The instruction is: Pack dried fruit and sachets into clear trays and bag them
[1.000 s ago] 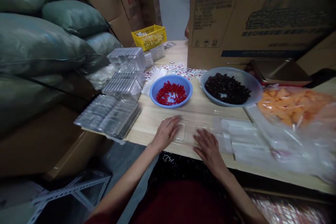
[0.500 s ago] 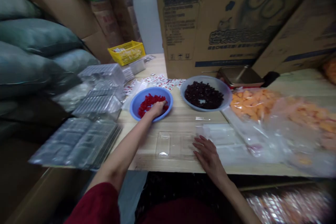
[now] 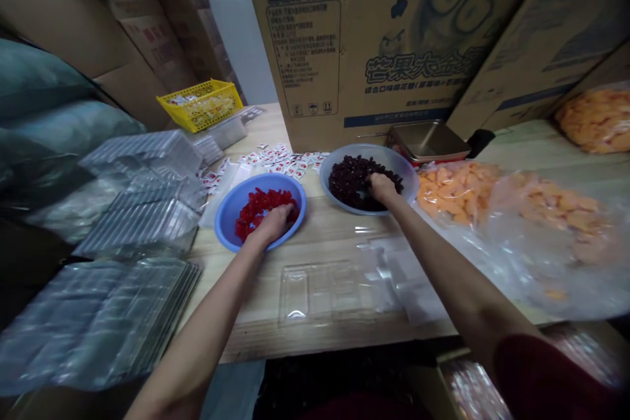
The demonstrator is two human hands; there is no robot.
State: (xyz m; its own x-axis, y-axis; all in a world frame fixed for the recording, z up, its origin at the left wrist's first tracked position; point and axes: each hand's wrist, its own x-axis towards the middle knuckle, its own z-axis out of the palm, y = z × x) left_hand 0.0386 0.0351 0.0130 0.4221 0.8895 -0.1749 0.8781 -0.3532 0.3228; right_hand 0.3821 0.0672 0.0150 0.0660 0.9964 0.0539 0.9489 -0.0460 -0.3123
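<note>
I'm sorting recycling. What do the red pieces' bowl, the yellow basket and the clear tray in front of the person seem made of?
Bowl: probably plastic; smooth, slightly glossy, evenly blue.
Basket: likely plastic, satin-looking; perforated walls, uniform yellow.
Tray: seemingly thin plastic, glossy; see-through, with bright glints.

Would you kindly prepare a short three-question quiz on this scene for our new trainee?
1. What colour are the small pieces in the blue bowl that the left hand reaches into?
2. True or false: the right hand is in the paler bowl, at the dark pieces.
3. Which stands farther from the hands: the yellow basket or the clear plastic tray?

Key: 1. Red. 2. True. 3. The yellow basket.
</note>
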